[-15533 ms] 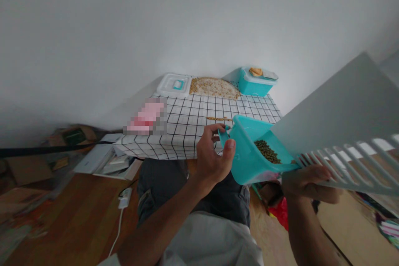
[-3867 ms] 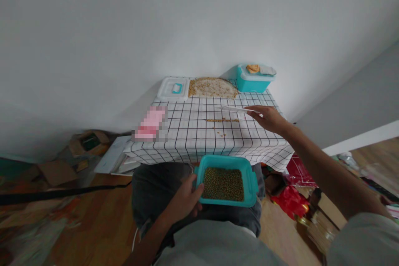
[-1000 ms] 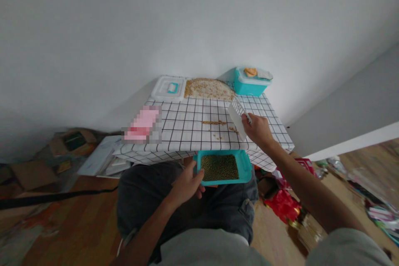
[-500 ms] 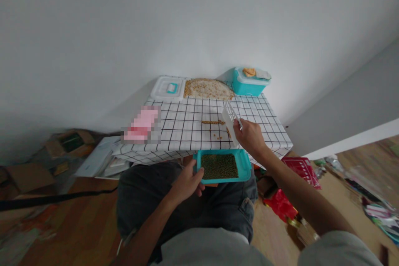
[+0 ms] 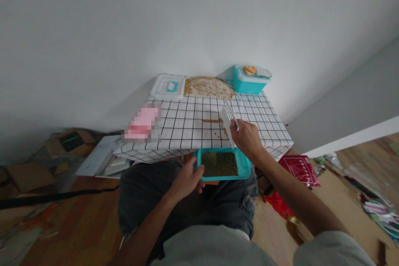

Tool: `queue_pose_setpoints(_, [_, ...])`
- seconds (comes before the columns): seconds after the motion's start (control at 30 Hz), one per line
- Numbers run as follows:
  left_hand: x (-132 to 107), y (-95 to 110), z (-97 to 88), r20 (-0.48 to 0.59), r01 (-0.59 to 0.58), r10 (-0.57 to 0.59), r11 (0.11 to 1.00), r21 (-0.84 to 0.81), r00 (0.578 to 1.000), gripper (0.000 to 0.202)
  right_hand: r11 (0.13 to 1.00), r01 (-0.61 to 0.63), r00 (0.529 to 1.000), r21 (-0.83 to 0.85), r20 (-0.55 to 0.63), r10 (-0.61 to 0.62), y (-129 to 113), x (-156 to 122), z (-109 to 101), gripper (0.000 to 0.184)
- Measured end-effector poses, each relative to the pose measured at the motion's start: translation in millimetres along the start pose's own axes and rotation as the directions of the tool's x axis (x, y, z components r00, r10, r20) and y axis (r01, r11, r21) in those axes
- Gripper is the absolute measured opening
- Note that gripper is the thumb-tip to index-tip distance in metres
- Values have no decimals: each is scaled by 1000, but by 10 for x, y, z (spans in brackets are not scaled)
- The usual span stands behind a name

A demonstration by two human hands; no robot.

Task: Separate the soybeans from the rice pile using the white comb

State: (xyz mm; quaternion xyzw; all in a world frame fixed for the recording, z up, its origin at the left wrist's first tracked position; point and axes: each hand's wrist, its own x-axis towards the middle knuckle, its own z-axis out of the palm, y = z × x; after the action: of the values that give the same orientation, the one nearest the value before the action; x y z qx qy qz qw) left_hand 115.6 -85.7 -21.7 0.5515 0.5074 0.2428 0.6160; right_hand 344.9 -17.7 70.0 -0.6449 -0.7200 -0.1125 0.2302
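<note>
My left hand (image 5: 188,178) grips the left end of a turquoise plastic box (image 5: 245,170), thumb over its rim. Small green-brown beans (image 5: 220,163) lie in the box, which is just below the table's front edge. My right hand (image 5: 246,136) is closed on a white slotted plastic plate (image 5: 228,121), stood on edge on the cloth near the box. Left of the plate are a short row of yellowish beans (image 5: 210,121) and a few loose ones. Part of the plate is hidden by my fingers.
A checked tablecloth (image 5: 181,122) covers the table. At the back are a white lid (image 5: 168,87), a spread of pale grains and beans (image 5: 210,87), and a lidded turquoise box (image 5: 249,85). A blurred pink item (image 5: 141,123) lies left. Clutter covers the floor on both sides.
My right hand and the plate have shifted slightly left. More yellowish beans now show beside the plate. My left hand keeps its hold on the box.
</note>
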Motion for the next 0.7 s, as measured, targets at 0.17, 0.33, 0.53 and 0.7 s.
queue_pose_setpoints(0.17, [-12, 8, -42, -13, -3, 3, 1000, 0, 1000, 28, 1000, -15, 1000, 10, 12, 15, -78, -21, -15, 41])
queue_pose_setpoints(0.33, [-9, -2, -57, -13, 0, 0, 1000, -6, 1000, 26, 999, -23, 1000, 23, 23, 22, -131, -72, -48, 42])
queue_pose_setpoints(0.53, [10, -23, -78, -10, 0, 0, 1000, -14, 1000, 29, 1000, -21, 999, 17, 24, 21, -187, -147, -82, 41])
queue_pose_setpoints(0.7, [23, -67, -99, -7, 0, 0, 1000, -15, 1000, 32, 999, -40, 998, 23, 41, 39, -223, -207, -123, 40])
